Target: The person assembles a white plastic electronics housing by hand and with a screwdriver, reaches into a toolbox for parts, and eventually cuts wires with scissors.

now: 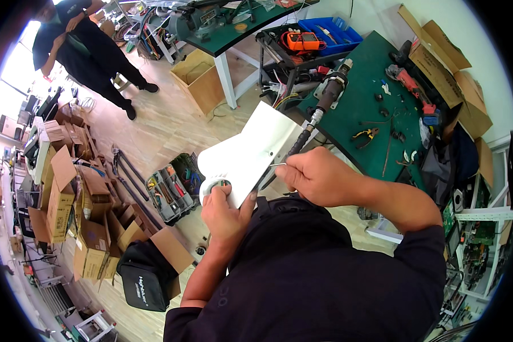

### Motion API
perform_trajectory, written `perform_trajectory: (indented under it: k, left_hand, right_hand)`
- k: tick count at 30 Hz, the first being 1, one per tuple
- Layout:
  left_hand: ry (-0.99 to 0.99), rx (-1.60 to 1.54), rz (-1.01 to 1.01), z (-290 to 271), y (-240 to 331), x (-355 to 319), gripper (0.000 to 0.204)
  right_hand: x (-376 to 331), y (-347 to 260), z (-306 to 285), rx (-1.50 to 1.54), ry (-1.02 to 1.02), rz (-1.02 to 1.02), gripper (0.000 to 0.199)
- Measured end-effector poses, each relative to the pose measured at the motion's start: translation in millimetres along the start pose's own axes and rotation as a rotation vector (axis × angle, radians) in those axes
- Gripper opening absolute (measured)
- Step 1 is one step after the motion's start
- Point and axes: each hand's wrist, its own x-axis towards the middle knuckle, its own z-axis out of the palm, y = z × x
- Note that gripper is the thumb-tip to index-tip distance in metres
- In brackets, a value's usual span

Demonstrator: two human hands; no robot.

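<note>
Pale flooring (159, 130) and a green workbench (356, 117) lie beyond the white casing (249, 143).

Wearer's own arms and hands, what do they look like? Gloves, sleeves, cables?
Left hand and right hand bare, no gloves. Forearms uncovered; no watch, band or cable visible on them. Short sleeves, black or near-black, end near the elbows.

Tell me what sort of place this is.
Probably a repair workshop: small yellow-and-black pliers and a long red power tool lie on a flat green tabletop.
</note>
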Motion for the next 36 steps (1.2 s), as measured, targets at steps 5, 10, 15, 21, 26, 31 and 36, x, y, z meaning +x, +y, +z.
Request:
perform_trajectory:
  k: [5,10,15,21,26,31,36]
  left_hand:
    - [0.016,-0.008,0.000,0.4,-1.5,-5.3,0.047]
    - [-0.015,-0.015,-0.022,1.0,1.9,-6.7,0.047]
    - [-0.006,0.022,0.038,-0.6,2.9,-8.5,0.046]
    - [-0.027,0.015,0.002,-1.4,6.6,-11.0,0.046]
    - [-0.032,-0.008,0.024,-3.3,5.3,-11.4,0.046]
    - [-0.021,-0.019,0.019,-4.7,4.4,-9.4,0.045]
    - [-0.018,-0.031,0.035,-5.1,6.1,-6.9,0.045]
  right_hand:
    - [-6.7,10.4,-6.0,-0.737,0.381,-0.608,0.028]
    - [-4.0,16.9,-10.6,-0.939,0.306,-0.842,0.022]
    - [-1.2,14.9,-4.4,-0.516,0.258,-0.444,0.018]
    - [-2.0,19.9,4.3,-0.445,0.406,-0.437,0.020]
    - [-2.6,27.3,-2.1,-0.774,0.447,-0.815,0.017]
    - [0.0,25.1,-15.4,-0.931,0.504,-0.950,0.019]
    - [-1.2,22.1,-18.9,-0.907,0.471,-0.995,0.017]
